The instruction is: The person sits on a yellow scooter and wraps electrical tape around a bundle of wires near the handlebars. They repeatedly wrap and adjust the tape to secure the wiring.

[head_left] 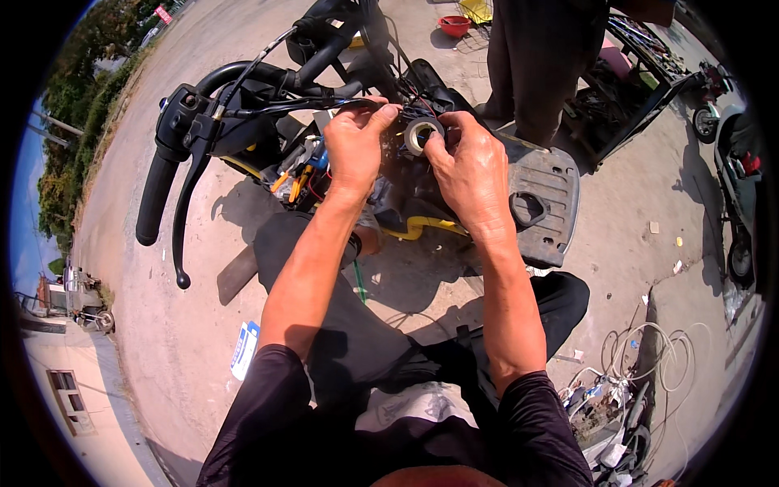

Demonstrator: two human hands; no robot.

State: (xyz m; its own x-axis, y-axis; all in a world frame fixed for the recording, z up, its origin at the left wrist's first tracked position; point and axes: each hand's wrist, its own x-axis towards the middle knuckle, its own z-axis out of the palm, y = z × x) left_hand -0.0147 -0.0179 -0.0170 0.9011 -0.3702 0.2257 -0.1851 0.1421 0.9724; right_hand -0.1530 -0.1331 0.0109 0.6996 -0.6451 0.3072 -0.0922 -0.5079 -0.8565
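Note:
My left hand [355, 146] is closed, thumb against fingers, on a dark wire in the bundle [393, 101] at the front of a partly opened scooter. Just to its right, my right hand [472, 166] grips a roll of tape [411, 140], dark outside with a pale core, between thumb and fingers. Whether a strip of tape runs from the roll to the wire is too small to tell. Below my left hand, pliers with orange handles [300, 183] lie among other tools. The scooter's handlebar grip [151, 195] and black brake lever [185, 203] stick out at left.
A grey ribbed plastic panel [556, 203] is beside my right wrist. Someone in dark trousers [540, 69] stands beyond the scooter, near a tool rack [629, 89]. Another scooter [734, 183] is parked at right. Pale coiled tubing [669, 365] and scraps lie at lower right.

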